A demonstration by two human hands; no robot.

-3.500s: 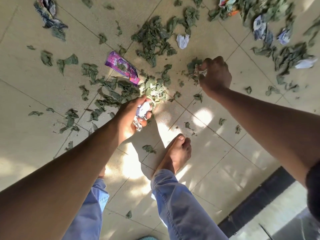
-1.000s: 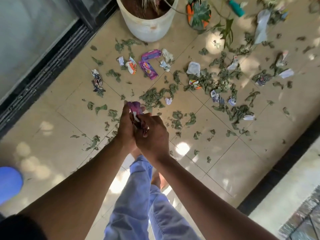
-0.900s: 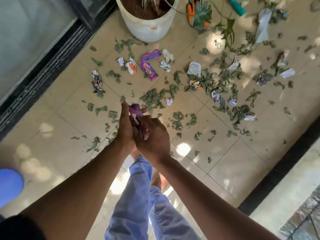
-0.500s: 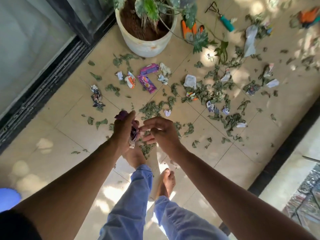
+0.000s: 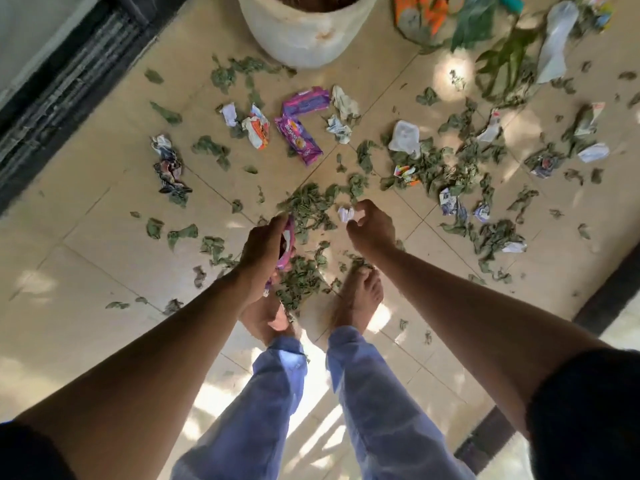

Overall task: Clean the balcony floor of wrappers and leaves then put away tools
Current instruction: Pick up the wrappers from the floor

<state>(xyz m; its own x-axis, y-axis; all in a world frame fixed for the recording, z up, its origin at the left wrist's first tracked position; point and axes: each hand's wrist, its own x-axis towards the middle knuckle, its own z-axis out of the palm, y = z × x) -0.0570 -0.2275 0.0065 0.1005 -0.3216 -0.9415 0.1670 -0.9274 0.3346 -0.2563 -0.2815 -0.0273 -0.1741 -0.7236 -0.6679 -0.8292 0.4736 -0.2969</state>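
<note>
My left hand (image 5: 265, 249) grips a bunch of wrappers, a purple one (image 5: 287, 245) showing beside the palm. My right hand (image 5: 372, 226) hangs over the floor with loosely curled fingers and holds nothing; a small white paper scrap (image 5: 345, 214) lies on the tiles just left of its fingertips. Dry green leaves (image 5: 308, 206) cover the beige tiles around both hands. Two purple wrappers (image 5: 298, 138) and an orange-white one (image 5: 259, 130) lie farther off. Orange gardening gloves (image 5: 420, 12) lie at the top edge.
A white plant pot (image 5: 301, 32) stands at the top centre. A dark door track (image 5: 62, 91) runs along the left, a dark ledge (image 5: 609, 289) along the right. My bare feet (image 5: 356, 299) stand among leaves. More crumpled wrappers (image 5: 169, 168) lie scattered.
My hands were pressed together packing wrappers; now they have parted. The left keeps the bunch, the right has let go and moved right. The view has dropped closer to the floor.
</note>
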